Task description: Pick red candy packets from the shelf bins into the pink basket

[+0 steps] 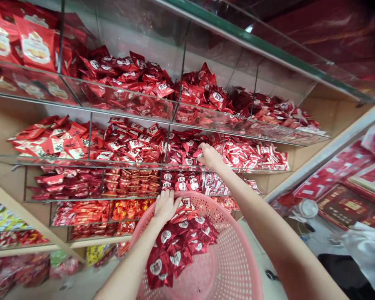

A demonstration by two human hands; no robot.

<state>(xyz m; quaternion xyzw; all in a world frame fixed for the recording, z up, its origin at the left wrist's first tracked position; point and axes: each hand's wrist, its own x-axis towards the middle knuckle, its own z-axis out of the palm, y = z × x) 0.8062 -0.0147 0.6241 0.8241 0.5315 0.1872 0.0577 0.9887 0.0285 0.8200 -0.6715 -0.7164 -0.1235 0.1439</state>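
Note:
My left hand [165, 206] is closed over the far rim of a pink perforated plastic basket [248, 250]. Inside the basket lies a pile of dark red snack packets [176, 258] with white labels, and some lighter red and white packets [186, 208] rest behind them. My right hand [210, 156] reaches forward to a middle shelf, above a compartment of small dark red packets [181, 152]. Its fingers are curled and pinched on a packet at the compartment's front. The fingertips are partly hidden by the hand.
Glass shelves with upright dividers [180, 79] hold many red packets. A low glass lip [137, 164] runs along the shelf front. Wooden uprights [318, 154] frame the unit. At right are a white plastic cup [308, 207] and red boxes [350, 204]. Bagged goods [21, 268] lie lower left.

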